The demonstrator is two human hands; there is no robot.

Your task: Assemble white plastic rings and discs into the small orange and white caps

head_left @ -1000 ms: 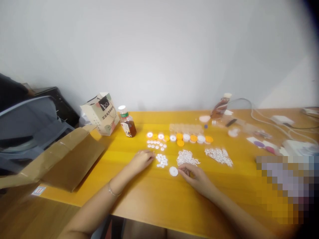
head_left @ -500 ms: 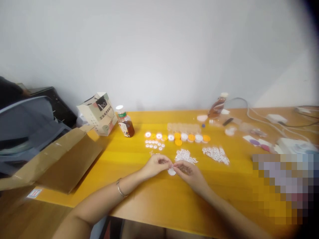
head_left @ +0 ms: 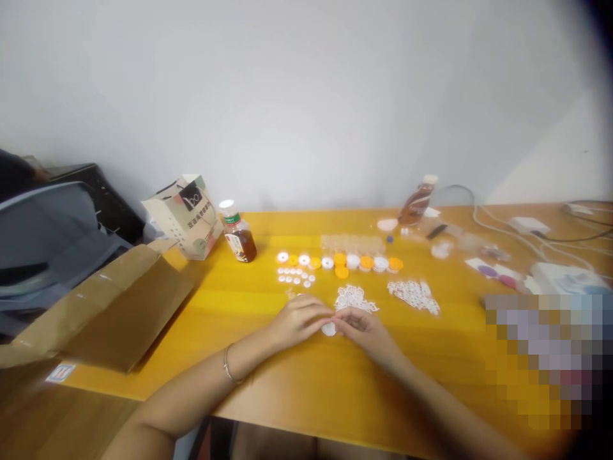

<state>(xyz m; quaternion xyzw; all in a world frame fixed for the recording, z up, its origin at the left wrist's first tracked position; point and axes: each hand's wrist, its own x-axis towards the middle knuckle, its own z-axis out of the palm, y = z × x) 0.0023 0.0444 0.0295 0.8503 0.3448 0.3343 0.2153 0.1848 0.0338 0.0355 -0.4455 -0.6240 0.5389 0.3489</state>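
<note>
My left hand (head_left: 299,321) and my right hand (head_left: 363,329) meet at their fingertips over the middle of the table. A small white disc (head_left: 328,328) shows just below the fingertips, and both hands are closed on it in a pinch. My fingers hide its upper edge. Beyond the hands lies a heap of small white pieces (head_left: 353,299). Farther back runs a row of white and orange round caps, with an orange cap (head_left: 341,273) standing out in front. Several small white discs (head_left: 297,279) lie in rows to the left.
A second heap of white pieces (head_left: 414,296) is to the right. Behind the caps stands a clear tray (head_left: 353,243). A bottle (head_left: 241,241), a paper bag (head_left: 189,220) and a cardboard box (head_left: 129,313) stand left; another bottle (head_left: 416,206) and cables (head_left: 507,233) are at the back right.
My left fingers have straightened and flattened a little over the white disc. The right hand has hardly moved. The whole view has shifted slightly.
</note>
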